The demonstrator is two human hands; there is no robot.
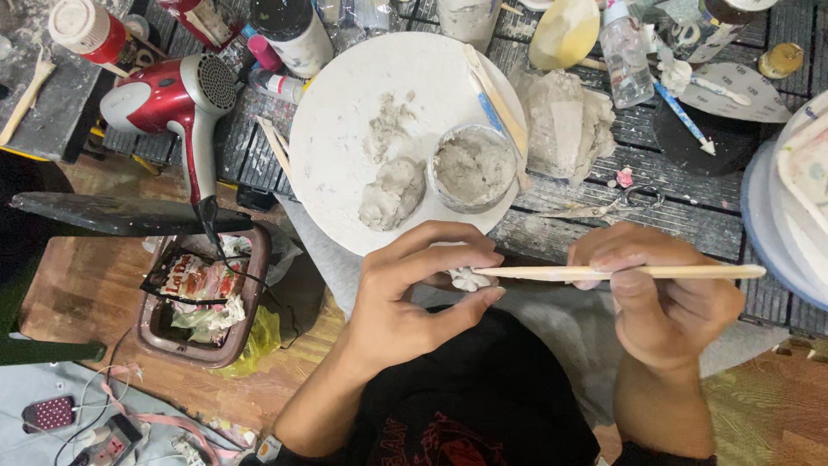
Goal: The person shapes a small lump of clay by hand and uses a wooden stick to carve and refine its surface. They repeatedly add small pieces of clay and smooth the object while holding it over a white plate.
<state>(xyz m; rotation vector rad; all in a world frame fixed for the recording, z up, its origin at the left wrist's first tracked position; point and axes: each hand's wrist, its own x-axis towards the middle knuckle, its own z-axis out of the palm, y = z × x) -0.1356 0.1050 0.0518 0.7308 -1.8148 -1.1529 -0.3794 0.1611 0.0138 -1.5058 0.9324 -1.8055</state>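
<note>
the left hand [405, 289] pinches a small white clay piece [467, 278] between thumb and curled fingertips, holding it just below the rim of the round white board [345, 95]. the right hand [660, 298] is closed around a long wooden modelling stick [617, 272], held level, with its tip touching the clay piece.

on the board lie a grey clay lump [392, 192], a smear of clay crumbs and a small round tub of wet clay [473, 168]. two more sticks rest across the tub and the board's rim. a larger clay mass in clear wrap [565, 121] sits just beside the board on the right. scissors [608, 205] lie on the slatted worktop [707, 216] near the right hand. a red hair dryer [177, 99] lies left of the board, its cord running down past a brown bin [155, 332] holding wrappers.

risks, as judged from this position:
- the clay piece is small and gripped only at its edges; excess pressure from the stick tip would likely dent or split it.
- a tight pinch could flatten detail already formed on the piece.
- the stick is held well back from its tip, so a small wrist tremor becomes a larger slip at the point.
- the piece is held over the lap, off the board; a loose grip would drop it onto cloth.
</note>
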